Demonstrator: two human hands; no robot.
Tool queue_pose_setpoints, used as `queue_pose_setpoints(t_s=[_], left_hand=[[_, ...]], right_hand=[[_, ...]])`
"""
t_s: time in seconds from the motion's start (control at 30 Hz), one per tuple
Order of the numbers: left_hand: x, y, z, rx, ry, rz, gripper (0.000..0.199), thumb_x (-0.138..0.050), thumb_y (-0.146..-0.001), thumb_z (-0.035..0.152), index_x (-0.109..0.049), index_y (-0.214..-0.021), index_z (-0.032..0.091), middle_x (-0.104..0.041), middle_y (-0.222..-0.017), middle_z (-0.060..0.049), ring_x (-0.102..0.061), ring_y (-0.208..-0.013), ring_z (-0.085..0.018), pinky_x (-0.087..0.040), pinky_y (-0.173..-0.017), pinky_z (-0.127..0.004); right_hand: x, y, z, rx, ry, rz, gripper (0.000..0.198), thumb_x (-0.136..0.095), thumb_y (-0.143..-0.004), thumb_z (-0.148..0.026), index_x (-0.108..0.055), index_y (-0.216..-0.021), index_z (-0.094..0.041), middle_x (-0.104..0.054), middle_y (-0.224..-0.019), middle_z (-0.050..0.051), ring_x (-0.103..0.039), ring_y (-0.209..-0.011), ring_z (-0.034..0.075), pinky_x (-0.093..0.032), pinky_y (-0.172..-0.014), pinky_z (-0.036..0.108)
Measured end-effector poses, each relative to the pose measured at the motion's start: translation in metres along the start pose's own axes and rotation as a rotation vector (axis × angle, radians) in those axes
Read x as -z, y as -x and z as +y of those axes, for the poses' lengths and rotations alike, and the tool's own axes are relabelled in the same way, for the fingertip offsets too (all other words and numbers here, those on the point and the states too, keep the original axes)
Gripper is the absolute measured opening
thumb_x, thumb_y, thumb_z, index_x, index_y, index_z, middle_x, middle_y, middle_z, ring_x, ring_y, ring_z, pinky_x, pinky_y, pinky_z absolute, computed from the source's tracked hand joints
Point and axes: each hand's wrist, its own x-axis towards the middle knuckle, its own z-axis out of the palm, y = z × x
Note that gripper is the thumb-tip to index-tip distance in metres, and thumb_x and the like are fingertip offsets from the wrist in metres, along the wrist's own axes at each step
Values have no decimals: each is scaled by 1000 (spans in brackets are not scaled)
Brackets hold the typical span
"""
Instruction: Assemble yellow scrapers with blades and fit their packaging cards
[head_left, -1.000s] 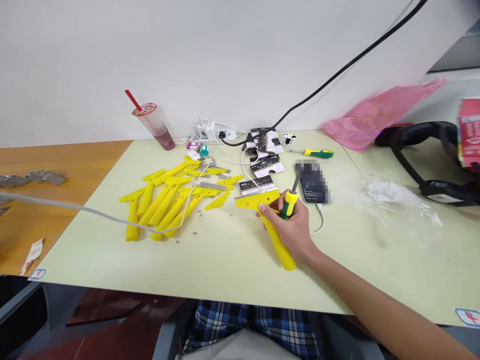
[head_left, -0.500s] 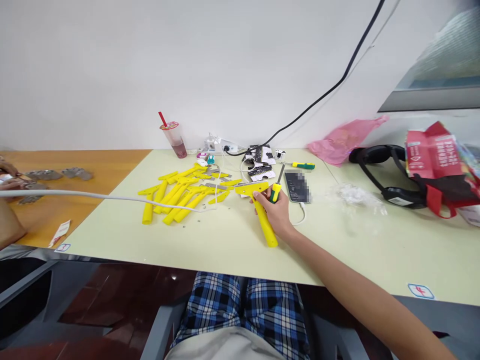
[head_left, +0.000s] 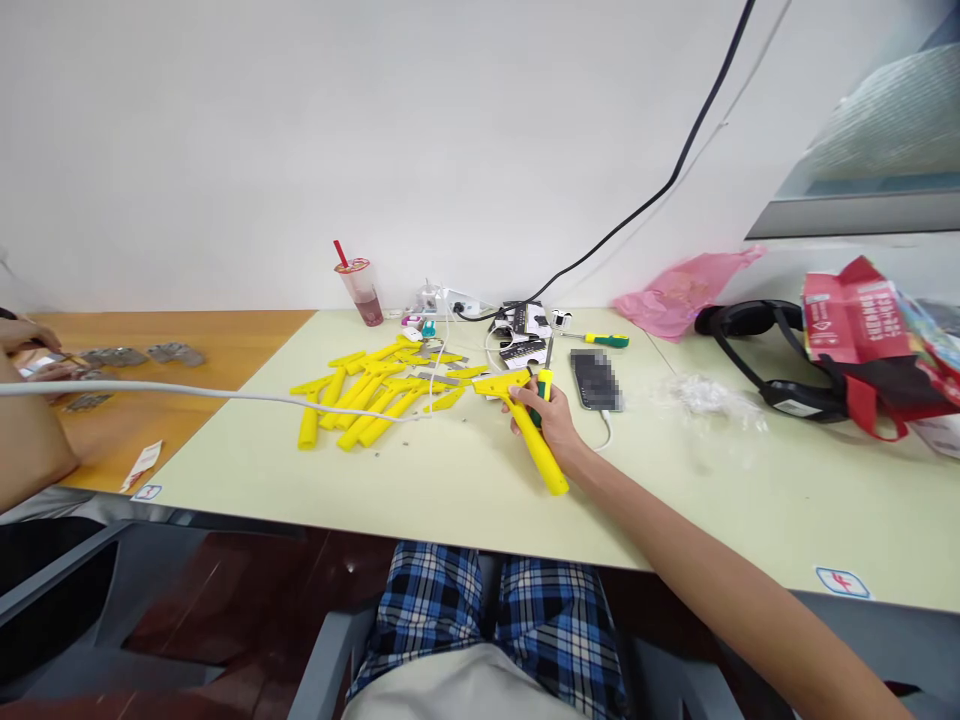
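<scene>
My right hand (head_left: 553, 418) is closed around a yellow scraper (head_left: 541, 452) and also keeps a yellow-and-green screwdriver (head_left: 545, 384) in its fingers. The scraper's wide head points up and left, its handle slants down towards me. The screwdriver's shaft points away, towards the wall. To the left lies a pile of yellow scraper handles and head pieces (head_left: 367, 400), with grey metal blades (head_left: 442, 379) among them. A few tiny metal bits (head_left: 377, 455) are scattered in front of the pile. My left hand is out of view.
A phone (head_left: 596, 380) on a cable and a second screwdriver (head_left: 606, 341) lie right of my hand. A drink cup (head_left: 364, 292) stands behind the pile. A white cable (head_left: 225, 393) crosses the left side. Headset (head_left: 780, 350) and bags sit far right. Another person's hands (head_left: 34, 345) are far left.
The screwdriver has turned more upright and sits lower in my right hand. The scraper's handle end has shifted slightly right. The whole view has swung a little.
</scene>
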Motion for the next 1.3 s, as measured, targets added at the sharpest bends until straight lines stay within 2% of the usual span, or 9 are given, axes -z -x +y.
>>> queue_pose_setpoints(t_s=[0.17, 0.27, 0.3, 0.33, 0.37, 0.4, 0.43, 0.7, 1.3], left_hand=[[-144, -3, 13, -281, 3, -410, 67, -27, -105, 53, -49, -78, -4, -2, -66, 11, -53, -51, 6, -13, -68, -56], [-193, -17, 29, -273, 95, -419, 51, -28, -107, 55, -29, -71, 19, 6, -95, -4, -26, -30, -10, -38, -83, -49], [-200, -24, 33, -354, 101, -443, 32, -28, -117, 18, -12, -103, -5, 8, -90, -17, -26, -54, 4, -11, -59, -43], [-202, -32, 36, -329, 109, -416, 59, -77, -95, 54, -43, -68, 14, 5, -82, 1, -21, -49, -10, -14, -90, -50], [-199, -43, 38, -339, 116, -418, 47, -83, -90, 57, -59, -74, 20, -21, -69, 2, -40, -56, -12, 0, -76, -32], [-194, -56, 39, -344, 123, -413, 29, -82, -94, 53, -70, -92, 26, -56, -82, -2, -60, -74, -16, -27, -53, -23], [-185, -71, 39, -346, 129, -415, 25, -71, -104, 42, -71, -122, 24, -72, -119, -8, -70, -99, -21, -62, -80, -34], [-124, -186, 7, -312, 30, -262, 33, -84, -83, 51, -72, -93, 22, -38, -64, 6, -44, -60, -14, -32, -62, -28], [-144, -183, -12, -281, -129, -71, 15, -68, -97, 35, -74, -100, 21, -57, -72, 1, -51, -67, -17, -31, -65, -30]], right_hand=[[1, 1, 2, -22, 42, -9, 63, -104, -62, -42, -46, -77, -25, -65, -71, -3, -75, -70, 22, -53, -39, 25], [3, 1, 2, -14, 64, -12, 62, -104, -64, -43, -46, -79, -25, -66, -74, -3, -76, -72, 23, -54, -40, 25], [3, 1, 2, -8, 75, -7, 62, -103, -65, -43, -46, -80, -25, -67, -75, -3, -76, -72, 23, -55, -41, 26], [3, 1, 2, 0, 87, 2, 61, -103, -66, -43, -46, -80, -25, -67, -75, -3, -76, -71, 23, -55, -41, 26], [3, 1, 2, 9, 100, 17, 62, -102, -66, -43, -45, -81, -26, -67, -76, -3, -76, -71, 23, -55, -41, 26], [2, 1, 2, 19, 113, 36, 62, -102, -66, -43, -44, -81, -26, -67, -76, -3, -76, -72, 23, -55, -42, 27], [1, 1, 2, 31, 126, 57, 63, -102, -66, -44, -43, -81, -26, -67, -77, -3, -76, -72, 24, -55, -42, 28], [1, 5, 5, 85, 353, 64, 54, -93, -79, -51, -46, -87, -27, -66, -79, -3, -80, -81, 29, -60, -47, 32], [5, 9, 14, 24, 527, 61, 61, -95, -75, -59, -43, -85, -28, -75, -82, 3, -78, -76, 29, -56, -49, 33]])
